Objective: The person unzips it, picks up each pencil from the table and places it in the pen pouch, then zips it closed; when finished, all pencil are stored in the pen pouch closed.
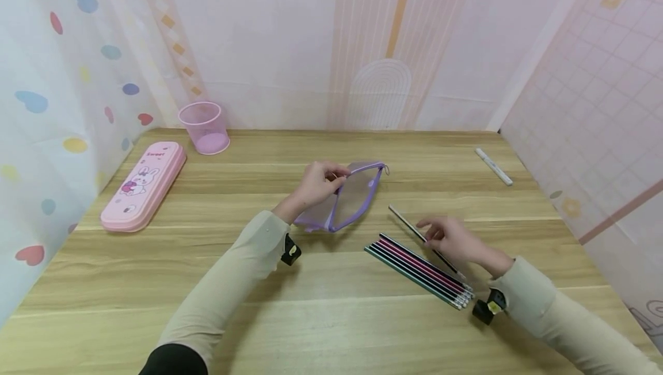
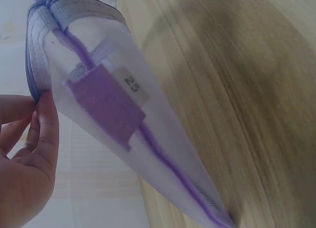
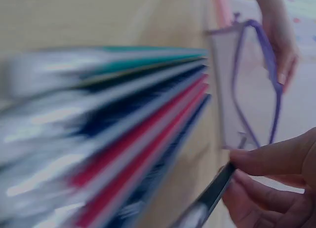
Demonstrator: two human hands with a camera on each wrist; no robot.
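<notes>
My left hand (image 1: pixel 317 184) pinches the upper edge of a see-through mesh zip pouch (image 1: pixel 356 199) with purple trim, its mouth spread apart. In the left wrist view, thumb and fingers grip the rim, and a purple patch with a "25" label (image 2: pixel 133 86) shows on the pouch. My right hand (image 1: pixel 454 240) pinches a dark pencil (image 1: pixel 406 221) between thumb and fingers, its far end angled toward the pouch. Just in front lies a row of several pencils (image 1: pixel 416 270) in green, black and red, side by side, with their eraser ends toward the right.
At the left stands a pink mesh cup (image 1: pixel 211 144) behind a pink pencil case (image 1: pixel 144 188) with a bunny picture. A white marker (image 1: pixel 494 167) lies at the back right of the wooden table (image 1: pixel 331 317). Patterned cloth hangs behind and at both sides.
</notes>
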